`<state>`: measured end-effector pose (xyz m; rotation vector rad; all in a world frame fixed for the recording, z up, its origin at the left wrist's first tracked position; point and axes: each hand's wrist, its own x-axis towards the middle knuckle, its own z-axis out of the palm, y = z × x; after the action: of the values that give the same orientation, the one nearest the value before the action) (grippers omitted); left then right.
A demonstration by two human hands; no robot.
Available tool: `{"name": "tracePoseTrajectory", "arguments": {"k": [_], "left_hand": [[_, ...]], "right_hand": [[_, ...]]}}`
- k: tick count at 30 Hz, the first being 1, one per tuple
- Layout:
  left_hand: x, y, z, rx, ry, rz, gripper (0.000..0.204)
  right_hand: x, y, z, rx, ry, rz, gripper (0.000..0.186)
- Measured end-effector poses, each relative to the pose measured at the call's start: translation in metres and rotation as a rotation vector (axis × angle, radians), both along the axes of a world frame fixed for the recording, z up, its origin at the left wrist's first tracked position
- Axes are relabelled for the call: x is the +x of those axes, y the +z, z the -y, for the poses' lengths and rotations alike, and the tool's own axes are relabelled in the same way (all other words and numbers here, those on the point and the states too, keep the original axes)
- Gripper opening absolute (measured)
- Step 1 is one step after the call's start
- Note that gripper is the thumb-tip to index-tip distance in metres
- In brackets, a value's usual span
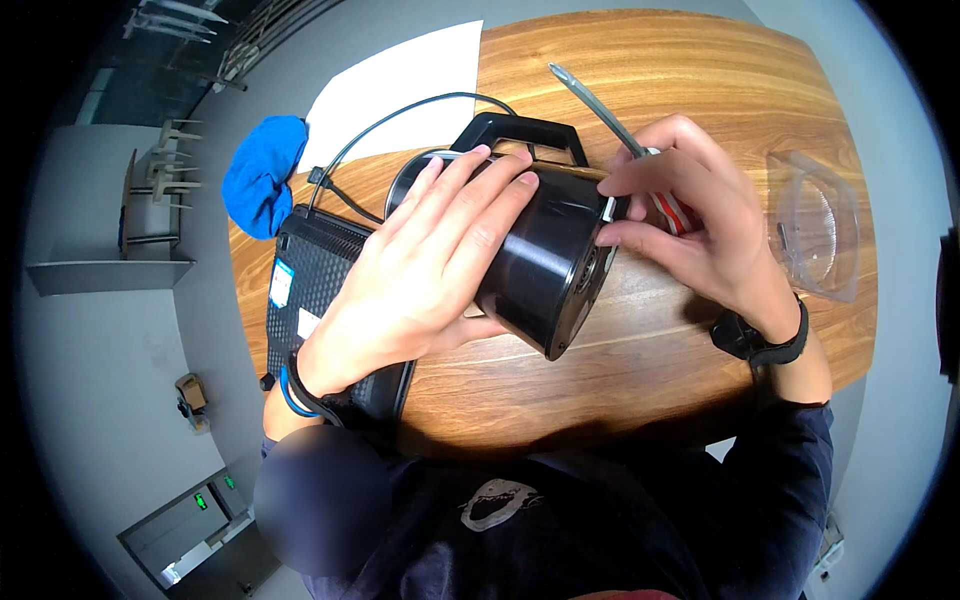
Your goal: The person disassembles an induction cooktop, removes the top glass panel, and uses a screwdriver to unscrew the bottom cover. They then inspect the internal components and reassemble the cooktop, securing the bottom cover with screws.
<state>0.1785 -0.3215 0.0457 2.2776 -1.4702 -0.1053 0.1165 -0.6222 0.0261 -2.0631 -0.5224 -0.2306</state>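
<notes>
A shiny black electric kettle (pixel 545 235) is tipped on its side over the wooden table, its handle (pixel 520 130) on the far side and its round base (pixel 590 285) facing right. My left hand (pixel 430 255) is wrapped over the body, fingers across the top and thumb beneath. In my right hand (pixel 705 205) is a screwdriver (pixel 605 118), its handle within the curled fingers and its cross tip pointing up and left, away from the kettle. The right thumb and index fingertips close at the base's edge beside a small pale piece (pixel 608 209); whether they grip it is unclear.
Left of the kettle lies a flat black textured device (pixel 320 255) with labels. A black cable (pixel 400 103) loops behind it across white paper (pixel 400 90). A crumpled blue cloth (pixel 262 180) sits at the table's left edge. On the right stands a clear plastic tray (pixel 845 230).
</notes>
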Motion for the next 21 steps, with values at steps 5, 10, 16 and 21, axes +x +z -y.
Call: {"name": "tracePoseTrajectory", "arguments": {"k": [5,10,16,21], "left_hand": [[-0.001,-0.002,0.000,0.041,0.005,0.021,0.124],[0.000,-0.004,-0.002,0.050,0.007,0.020,0.124],[0.001,-0.004,0.000,0.047,0.013,0.020,0.125],[-0.002,-0.002,-0.001,0.062,0.036,0.002,0.122]], "right_hand": [[0.005,-0.006,0.003,-0.059,0.010,0.187,0.028],[0.009,0.000,0.010,-0.096,-0.020,0.105,0.021],[0.019,-0.020,0.031,-0.204,-0.104,-0.084,0.015],[0.025,-0.036,0.043,-0.327,-0.148,-0.109,0.014]]}}
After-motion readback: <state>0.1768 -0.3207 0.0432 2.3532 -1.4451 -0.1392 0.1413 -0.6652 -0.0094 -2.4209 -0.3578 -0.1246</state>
